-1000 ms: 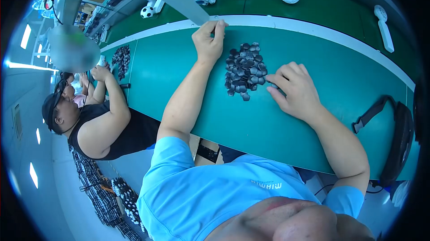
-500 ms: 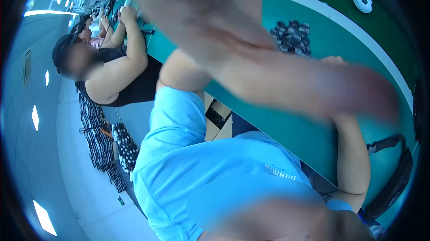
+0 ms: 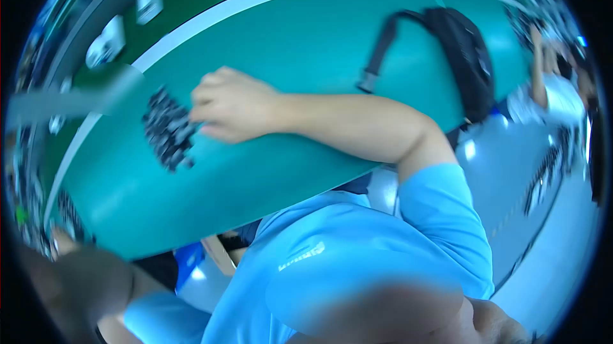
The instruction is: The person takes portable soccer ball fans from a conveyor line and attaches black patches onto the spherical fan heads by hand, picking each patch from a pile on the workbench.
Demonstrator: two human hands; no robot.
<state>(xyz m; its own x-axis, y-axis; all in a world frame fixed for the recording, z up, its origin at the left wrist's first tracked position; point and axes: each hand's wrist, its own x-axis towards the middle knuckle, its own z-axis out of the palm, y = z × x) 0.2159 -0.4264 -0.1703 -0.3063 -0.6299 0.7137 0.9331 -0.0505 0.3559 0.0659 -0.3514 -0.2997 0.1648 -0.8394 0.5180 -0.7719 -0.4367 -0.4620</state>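
My right hand (image 3: 233, 106) is over the green table (image 3: 306, 37), its fingers curled inward. The fingertips are at the edge of a pile of small dark grey and black pieces (image 3: 169, 130). Whatever the fingers may hold is hidden. At the lower left, my left arm (image 3: 137, 290) rises from its blue sleeve and ends in a dark smear close to the camera. Its hand and fingers cannot be made out there.
A black bag (image 3: 466, 63) with a strap and buckle lies at the table's right. Several white toy-like items, one a ball-patterned piece (image 3: 105, 44), stand beyond the white curved rim (image 3: 191, 21). A person in a light shirt (image 3: 555, 98) is at the far right. A blurred pale streak (image 3: 70, 104) crosses the left.
The view has swung round strongly. The large blurred arm across the foreground has dropped to the lower left. My right hand now shows beside the pile, and the bag appears at the upper right.
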